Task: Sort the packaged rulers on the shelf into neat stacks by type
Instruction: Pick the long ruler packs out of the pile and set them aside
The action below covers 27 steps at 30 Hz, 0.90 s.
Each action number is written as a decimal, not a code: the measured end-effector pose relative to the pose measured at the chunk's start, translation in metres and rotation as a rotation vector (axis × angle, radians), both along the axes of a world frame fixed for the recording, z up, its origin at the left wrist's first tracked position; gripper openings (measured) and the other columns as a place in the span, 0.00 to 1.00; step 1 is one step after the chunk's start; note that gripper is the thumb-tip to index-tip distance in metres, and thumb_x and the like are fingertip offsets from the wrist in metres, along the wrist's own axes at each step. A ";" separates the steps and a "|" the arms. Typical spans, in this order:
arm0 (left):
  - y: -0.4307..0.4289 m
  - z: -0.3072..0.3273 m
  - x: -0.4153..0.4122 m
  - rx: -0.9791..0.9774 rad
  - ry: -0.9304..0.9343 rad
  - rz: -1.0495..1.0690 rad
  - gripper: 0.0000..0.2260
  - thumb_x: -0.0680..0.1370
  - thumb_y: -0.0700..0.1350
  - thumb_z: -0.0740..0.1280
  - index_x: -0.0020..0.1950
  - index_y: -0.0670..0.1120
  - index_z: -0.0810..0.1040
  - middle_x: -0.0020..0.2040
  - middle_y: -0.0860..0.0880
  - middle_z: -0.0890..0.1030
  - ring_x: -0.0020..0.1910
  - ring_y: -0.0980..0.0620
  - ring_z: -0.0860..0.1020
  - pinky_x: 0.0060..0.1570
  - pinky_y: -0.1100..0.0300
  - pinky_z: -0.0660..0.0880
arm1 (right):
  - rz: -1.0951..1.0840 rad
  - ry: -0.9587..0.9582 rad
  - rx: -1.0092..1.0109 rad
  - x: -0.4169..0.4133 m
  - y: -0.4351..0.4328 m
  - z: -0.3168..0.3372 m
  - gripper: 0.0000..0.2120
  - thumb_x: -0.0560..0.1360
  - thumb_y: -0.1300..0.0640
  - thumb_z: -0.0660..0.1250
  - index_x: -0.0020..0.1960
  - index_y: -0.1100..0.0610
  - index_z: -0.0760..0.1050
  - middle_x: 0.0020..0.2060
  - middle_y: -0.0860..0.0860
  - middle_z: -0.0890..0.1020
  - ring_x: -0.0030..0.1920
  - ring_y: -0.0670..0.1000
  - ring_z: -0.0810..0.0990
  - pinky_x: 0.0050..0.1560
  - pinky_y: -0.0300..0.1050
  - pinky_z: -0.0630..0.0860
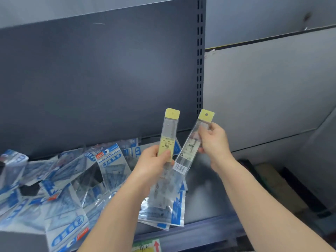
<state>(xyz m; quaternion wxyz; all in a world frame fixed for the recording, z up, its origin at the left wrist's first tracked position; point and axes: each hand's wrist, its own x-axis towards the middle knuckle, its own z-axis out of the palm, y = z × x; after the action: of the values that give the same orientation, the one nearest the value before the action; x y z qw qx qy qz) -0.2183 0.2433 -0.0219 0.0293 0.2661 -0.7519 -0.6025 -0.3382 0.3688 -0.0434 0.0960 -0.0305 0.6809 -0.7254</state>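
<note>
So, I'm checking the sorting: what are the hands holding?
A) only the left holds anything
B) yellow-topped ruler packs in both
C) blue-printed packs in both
B: the left hand grips a yellow-topped bundle, the right hand pinches a single yellow-topped pack; the blue-printed packs lie on the shelf.

This is a shop, seemingly a stationery aisle. A dark metal shelf (205,190) stands before a back panel (100,79) with a slotted upright (200,70). Blue-printed packs (109,160) lie heaped on it. Ruler packs (168,135) bear yellow hang-hole headers (206,115) and a barcode (180,168). A handwritten label (147,246) sits on the shelf's front edge.
</note>
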 end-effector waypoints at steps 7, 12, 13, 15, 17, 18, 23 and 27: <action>-0.018 -0.006 0.040 0.029 0.052 0.064 0.06 0.80 0.44 0.67 0.55 0.49 0.80 0.44 0.50 0.86 0.43 0.54 0.83 0.44 0.57 0.79 | 0.171 0.038 0.017 0.043 -0.068 -0.004 0.13 0.75 0.51 0.66 0.58 0.51 0.75 0.43 0.50 0.86 0.45 0.52 0.85 0.50 0.60 0.81; -0.061 -0.008 0.080 0.089 0.164 0.240 0.08 0.80 0.39 0.66 0.56 0.47 0.81 0.47 0.48 0.86 0.46 0.52 0.84 0.40 0.64 0.77 | 0.612 -0.119 0.037 0.105 -0.113 -0.008 0.09 0.81 0.55 0.62 0.57 0.53 0.79 0.49 0.49 0.86 0.48 0.49 0.85 0.53 0.51 0.81; -0.070 -0.010 0.087 0.095 0.168 0.267 0.08 0.80 0.39 0.66 0.56 0.47 0.81 0.48 0.48 0.86 0.47 0.50 0.84 0.40 0.64 0.77 | 0.646 -0.121 0.043 0.115 -0.119 -0.007 0.10 0.81 0.55 0.61 0.56 0.53 0.80 0.48 0.49 0.86 0.48 0.49 0.85 0.52 0.51 0.81; -0.090 -0.015 0.103 0.093 0.166 0.362 0.07 0.79 0.39 0.67 0.55 0.45 0.80 0.46 0.48 0.86 0.45 0.49 0.84 0.43 0.57 0.80 | 0.631 -0.161 0.019 0.128 -0.134 -0.004 0.11 0.82 0.56 0.59 0.55 0.53 0.80 0.47 0.49 0.86 0.47 0.50 0.86 0.46 0.48 0.82; -0.114 -0.018 0.119 0.071 0.170 0.482 0.04 0.79 0.39 0.67 0.53 0.44 0.79 0.42 0.47 0.85 0.36 0.51 0.82 0.37 0.56 0.79 | 0.573 -0.231 -0.046 0.138 -0.149 0.001 0.11 0.82 0.58 0.57 0.54 0.56 0.79 0.46 0.53 0.86 0.45 0.53 0.86 0.42 0.50 0.83; -0.125 -0.018 0.126 0.051 0.165 0.519 0.03 0.79 0.39 0.67 0.52 0.44 0.78 0.41 0.46 0.84 0.33 0.52 0.80 0.34 0.58 0.78 | 0.547 -0.253 -0.068 0.142 -0.157 0.002 0.11 0.82 0.59 0.56 0.55 0.57 0.78 0.47 0.54 0.86 0.44 0.54 0.86 0.43 0.52 0.83; -0.159 -0.014 0.145 0.063 0.192 0.383 0.06 0.75 0.36 0.70 0.51 0.43 0.79 0.43 0.46 0.85 0.36 0.52 0.82 0.36 0.59 0.77 | 0.625 -0.341 -0.170 0.173 -0.199 0.005 0.18 0.83 0.54 0.52 0.60 0.60 0.78 0.51 0.59 0.85 0.44 0.57 0.83 0.41 0.49 0.78; -0.181 -0.018 0.157 0.083 0.209 0.367 0.07 0.76 0.38 0.70 0.54 0.45 0.81 0.45 0.47 0.86 0.42 0.51 0.84 0.44 0.56 0.81 | 0.767 -0.344 -0.263 0.194 -0.218 0.005 0.16 0.82 0.58 0.54 0.59 0.59 0.80 0.51 0.56 0.85 0.44 0.52 0.81 0.43 0.44 0.75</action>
<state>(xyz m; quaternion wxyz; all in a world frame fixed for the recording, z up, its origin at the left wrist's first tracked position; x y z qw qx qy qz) -0.0613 0.0626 -0.0395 0.2055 0.3356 -0.6581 -0.6419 -0.1439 0.1503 -0.0385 0.4656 -0.1719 0.4964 -0.7122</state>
